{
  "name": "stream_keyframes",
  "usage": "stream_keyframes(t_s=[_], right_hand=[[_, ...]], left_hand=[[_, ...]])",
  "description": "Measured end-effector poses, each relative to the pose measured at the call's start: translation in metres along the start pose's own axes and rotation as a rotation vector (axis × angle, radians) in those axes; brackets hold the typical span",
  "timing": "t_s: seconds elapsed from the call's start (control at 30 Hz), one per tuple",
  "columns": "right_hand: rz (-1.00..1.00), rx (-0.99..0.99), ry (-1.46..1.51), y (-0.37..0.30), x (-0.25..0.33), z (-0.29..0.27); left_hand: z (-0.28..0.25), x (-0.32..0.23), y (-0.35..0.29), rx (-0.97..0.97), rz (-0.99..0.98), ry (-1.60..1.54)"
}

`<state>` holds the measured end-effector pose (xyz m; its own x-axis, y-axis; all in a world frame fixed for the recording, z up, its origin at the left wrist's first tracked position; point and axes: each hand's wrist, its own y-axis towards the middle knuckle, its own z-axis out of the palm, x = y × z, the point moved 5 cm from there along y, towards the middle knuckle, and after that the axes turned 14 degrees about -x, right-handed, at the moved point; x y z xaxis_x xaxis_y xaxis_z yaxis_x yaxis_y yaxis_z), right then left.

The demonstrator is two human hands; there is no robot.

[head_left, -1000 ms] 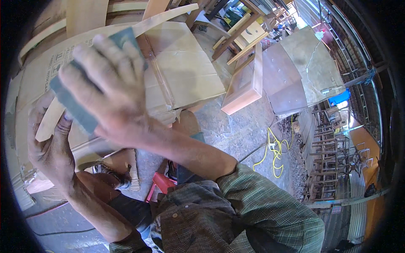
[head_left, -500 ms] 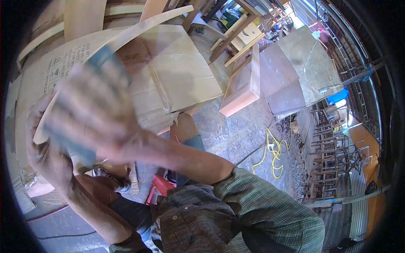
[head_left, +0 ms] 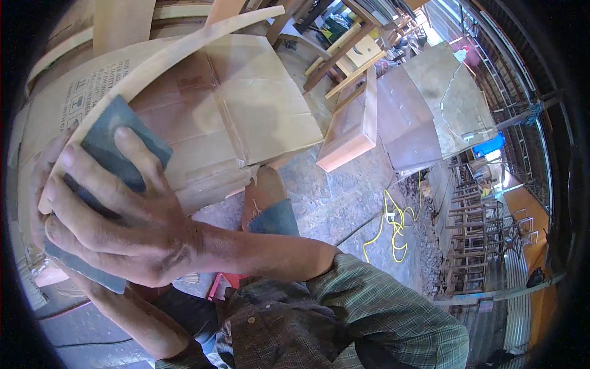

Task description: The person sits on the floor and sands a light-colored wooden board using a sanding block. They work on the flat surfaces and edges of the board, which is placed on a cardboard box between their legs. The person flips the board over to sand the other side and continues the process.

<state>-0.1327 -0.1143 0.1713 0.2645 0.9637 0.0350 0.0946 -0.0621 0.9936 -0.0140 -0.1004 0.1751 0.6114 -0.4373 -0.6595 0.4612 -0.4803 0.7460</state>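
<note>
A pale, curved wooden strip (head_left: 203,40) runs from the far middle down to the near left, above flattened cardboard. My right hand (head_left: 126,218) is bent over its near part, pressing a dark blue-green sheet of sandpaper (head_left: 144,129) onto the wood. The fingers are curled with gaps between them, and the sheet shows on both sides of the hand. Underneath, my left hand (head_left: 42,175) is wrapped round the near end of the strip. My right hand and the sandpaper hide most of its fingers.
Printed cardboard (head_left: 270,92) covers the work surface below the strip. To its right, a shallow wooden frame (head_left: 350,144) leans near a large brown sheet (head_left: 412,117). A yellow cord (head_left: 396,224) lies coiled on the floor. Stacked wooden frames (head_left: 470,240) stand farther right.
My right hand, blurred earlier, has moved down toward the near end of the strip with the sandpaper. It now covers more of my left hand. The strip has hardly moved.
</note>
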Motion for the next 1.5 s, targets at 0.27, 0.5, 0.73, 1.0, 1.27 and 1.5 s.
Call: stream_keyframes(t_s=[0.27, 0.5, 0.73, 1.0, 1.27, 1.5], right_hand=[[0.085, 0.007, -0.007, 0.005, -0.013, -0.005], [0.065, 0.039, -0.043, 0.012, -0.035, -0.006], [-0.103, 0.045, -0.268, 0.021, -0.136, -0.026], [0.102, 0.068, -0.545, 0.025, -0.272, -0.102], [-0.049, 0.185, -0.398, 0.018, -0.211, -0.06], [-0.147, 0.183, -0.072, 0.013, -0.097, -0.016]], left_hand=[[-0.006, 0.015, -0.002, 0.033, -0.099, -0.025], [0.002, 0.016, -0.005, -0.135, -0.16, -0.305], [-0.01, 0.011, -0.007, -0.139, -0.205, -0.243], [-0.025, 0.015, 0.0, -0.173, -0.152, -0.249], [-0.022, 0.013, 0.001, -0.137, -0.174, -0.257], [-0.033, 0.015, -0.002, -0.169, -0.187, -0.256]])
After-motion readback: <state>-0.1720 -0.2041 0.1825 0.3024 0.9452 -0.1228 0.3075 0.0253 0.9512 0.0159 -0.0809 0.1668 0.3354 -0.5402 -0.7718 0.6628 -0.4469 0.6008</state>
